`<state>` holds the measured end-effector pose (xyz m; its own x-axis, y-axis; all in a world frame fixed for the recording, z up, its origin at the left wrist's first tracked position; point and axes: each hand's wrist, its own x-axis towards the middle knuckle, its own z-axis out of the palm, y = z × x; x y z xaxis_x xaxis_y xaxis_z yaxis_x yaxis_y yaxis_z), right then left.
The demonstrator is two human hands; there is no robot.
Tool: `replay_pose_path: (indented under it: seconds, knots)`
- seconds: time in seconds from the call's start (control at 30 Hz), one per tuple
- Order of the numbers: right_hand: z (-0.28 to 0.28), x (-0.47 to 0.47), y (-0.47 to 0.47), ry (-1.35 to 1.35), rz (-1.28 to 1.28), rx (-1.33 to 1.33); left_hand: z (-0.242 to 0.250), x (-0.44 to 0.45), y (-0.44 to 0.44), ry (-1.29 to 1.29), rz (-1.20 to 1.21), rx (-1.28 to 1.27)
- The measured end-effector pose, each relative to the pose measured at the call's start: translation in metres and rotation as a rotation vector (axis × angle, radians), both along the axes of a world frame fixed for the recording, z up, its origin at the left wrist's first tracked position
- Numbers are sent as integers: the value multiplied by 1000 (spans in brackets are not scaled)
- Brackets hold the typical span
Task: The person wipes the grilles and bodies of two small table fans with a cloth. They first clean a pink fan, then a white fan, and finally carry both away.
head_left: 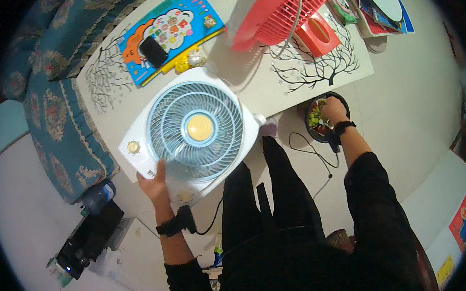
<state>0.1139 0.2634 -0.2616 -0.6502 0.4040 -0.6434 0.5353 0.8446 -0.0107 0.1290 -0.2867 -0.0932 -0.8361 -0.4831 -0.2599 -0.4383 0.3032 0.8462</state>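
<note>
A white box fan (pixel 252 130) with a pale blue grille and a yellow hub lies face up at the front edge of the table. My left hand (pixel 154 184) grips its near left edge, thumb on top of the casing. On the floor to the right stands a dark bin (pixel 347 102) holding scraps (pixel 315 118), some of them green. My right hand (pixel 333 109) reaches down into this bin with its fingers bent. Its fingertips are hidden, so I cannot tell whether it holds anything.
On the white table (pixel 266 99) are a pink fan (pixel 281 18), a red tissue box (pixel 322 38), a blue picture box (pixel 178 29) and a black phone-like object (pixel 153 51). A floral sofa (pixel 56 128) borders the left. A loose cable (pixel 317 154) runs below my right wrist.
</note>
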Motion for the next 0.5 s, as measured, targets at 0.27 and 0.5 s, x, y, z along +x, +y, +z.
replay_pose_path:
  seconds: [0.27,0.5]
  knots:
    - [58,-8,-87,281,21,-510,65,-30,32,-86,-120,-283]
    - [132,-18,-166,482,-107,-922,102,-37,46,-35,-459,-581]
